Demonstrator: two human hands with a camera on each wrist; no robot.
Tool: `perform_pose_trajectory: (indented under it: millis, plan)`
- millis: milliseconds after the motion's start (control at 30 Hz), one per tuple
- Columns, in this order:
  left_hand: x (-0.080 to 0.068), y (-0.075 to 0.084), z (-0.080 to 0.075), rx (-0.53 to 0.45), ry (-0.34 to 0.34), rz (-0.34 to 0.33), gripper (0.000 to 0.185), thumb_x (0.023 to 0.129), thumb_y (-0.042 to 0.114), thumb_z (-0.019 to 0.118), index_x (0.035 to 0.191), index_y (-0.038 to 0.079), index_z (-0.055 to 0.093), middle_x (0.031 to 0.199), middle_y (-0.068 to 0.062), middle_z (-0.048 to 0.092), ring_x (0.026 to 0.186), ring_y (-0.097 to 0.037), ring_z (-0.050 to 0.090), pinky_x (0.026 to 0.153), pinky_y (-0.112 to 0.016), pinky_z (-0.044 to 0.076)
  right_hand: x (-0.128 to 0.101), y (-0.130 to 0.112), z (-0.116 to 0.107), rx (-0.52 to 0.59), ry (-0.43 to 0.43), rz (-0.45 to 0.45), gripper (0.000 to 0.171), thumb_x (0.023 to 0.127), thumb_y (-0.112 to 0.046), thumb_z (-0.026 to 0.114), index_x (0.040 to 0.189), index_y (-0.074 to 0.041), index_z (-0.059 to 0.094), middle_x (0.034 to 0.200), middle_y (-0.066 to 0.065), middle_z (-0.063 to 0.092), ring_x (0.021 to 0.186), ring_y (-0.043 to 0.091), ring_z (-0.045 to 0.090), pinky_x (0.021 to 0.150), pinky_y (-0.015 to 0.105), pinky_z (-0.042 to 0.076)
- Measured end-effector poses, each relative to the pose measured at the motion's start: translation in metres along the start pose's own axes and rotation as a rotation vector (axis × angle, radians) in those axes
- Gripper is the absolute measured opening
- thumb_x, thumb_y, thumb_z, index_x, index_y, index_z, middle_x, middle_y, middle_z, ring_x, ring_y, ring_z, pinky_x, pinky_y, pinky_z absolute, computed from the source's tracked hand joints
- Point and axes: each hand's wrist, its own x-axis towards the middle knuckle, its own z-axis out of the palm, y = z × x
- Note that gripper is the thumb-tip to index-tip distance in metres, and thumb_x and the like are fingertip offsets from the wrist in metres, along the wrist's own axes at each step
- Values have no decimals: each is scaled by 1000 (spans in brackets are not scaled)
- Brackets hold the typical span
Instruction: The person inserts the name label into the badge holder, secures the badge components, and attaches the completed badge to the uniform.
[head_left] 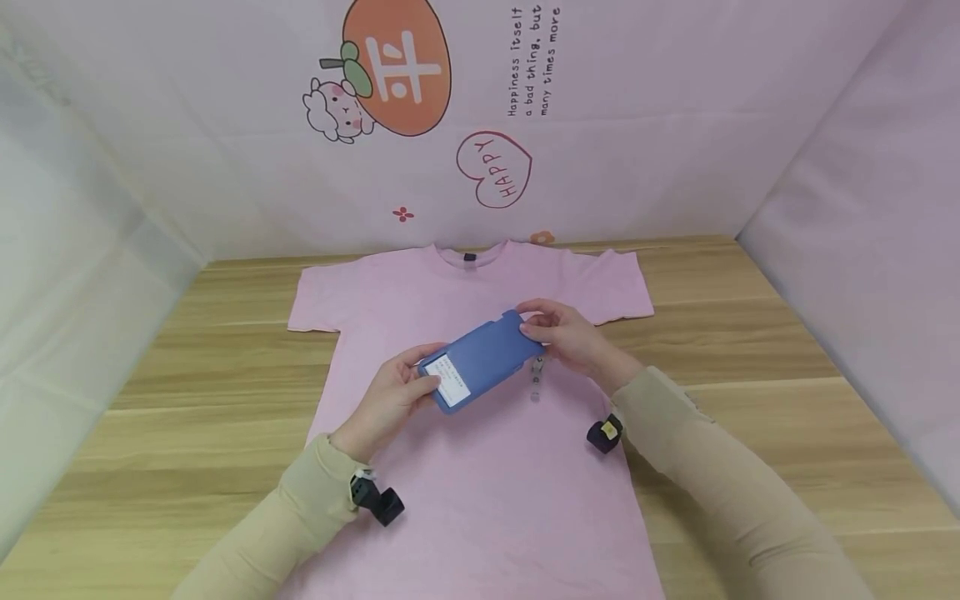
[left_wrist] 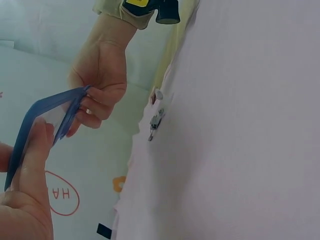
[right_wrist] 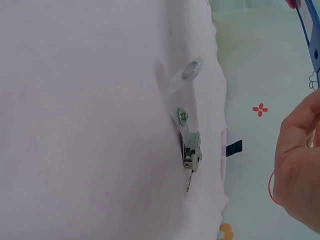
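Both hands hold a blue card holder (head_left: 480,360) in the air just above the chest of a pink T-shirt (head_left: 480,467), which lies spread flat, collar away from the person, on the wooden counter (head_left: 750,350). The left hand (head_left: 390,400) grips the holder's nearer end, thumb curled over the face beside a white label (head_left: 450,380) and fingers underneath; in the left wrist view the thumb (left_wrist: 35,150) lies along the blue edge. The right hand (head_left: 566,333) pinches the farther end between fingertips and thumb, so the flat sleeve is held at both ends, which keeps it steady and level, its labelled face turned up towards the head camera. That two-ended hold probably lets the person look the holder over or work on its top edge.

On the shirt, just below the holder's far end, lies a metal badge clip (right_wrist: 191,150) on a short clear strap with an eyelet (right_wrist: 191,70); it rests loose on the fabric and neither hand touches it. It sits apart from the holder, so the two pieces look separated for now.

A dark collar tag (head_left: 469,257) marks the neckline. Behind the shirt hangs a pale backdrop printed with a "HAPPY" heart (head_left: 495,169) and an orange fruit cartoon (head_left: 397,62).
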Motion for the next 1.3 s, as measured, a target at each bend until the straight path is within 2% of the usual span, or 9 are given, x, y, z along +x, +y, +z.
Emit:
perform_pose_trajectory:
  millis: [300, 700, 867, 1100, 1300]
  plan:
    - [3, -4, 1, -9, -23, 11, 52, 89, -13, 39, 140, -12, 29, 141, -33, 37, 104, -7, 60, 85, -21, 53, -2, 4, 9, -27, -12, -23, 31, 94, -1, 52, 125, 0, 47, 79, -1, 46, 68, 9, 43, 61, 21, 41]
    - [2, -4, 0, 11, -18, -1, 52, 90, -13, 41, 140, -11, 31, 140, -33, 39, 107, -11, 59, 83, -19, 53, -3, 5, 10, -64, -11, -41, 19, 92, 0, 55, 110, -6, 54, 76, -2, 47, 66, 9, 42, 58, 21, 41]
    - [2, -3, 1, 22, -20, -8, 52, 89, -12, 43, 140, -10, 32, 140, -33, 40, 109, -12, 59, 82, -18, 53, -4, 6, 12, -69, -21, -77, 17, 90, 2, 57, 103, -9, 56, 73, -3, 50, 63, 7, 41, 55, 19, 38]
    - [0, -3, -2, 14, -58, -3, 53, 91, -10, 42, 142, -10, 29, 144, -31, 35, 111, -11, 58, 85, -20, 52, -5, 5, 15, -110, -8, -92, 18, 89, 2, 58, 106, -1, 54, 71, -4, 50, 60, 6, 40, 52, 18, 36]
    - [0, -3, -2, 11, -76, -1, 53, 93, -10, 43, 143, -10, 27, 146, -30, 31, 122, -21, 51, 91, -22, 50, -5, 5, 16, -131, -3, -83, 19, 89, 1, 59, 108, 1, 54, 71, -4, 51, 58, 7, 41, 52, 18, 36]
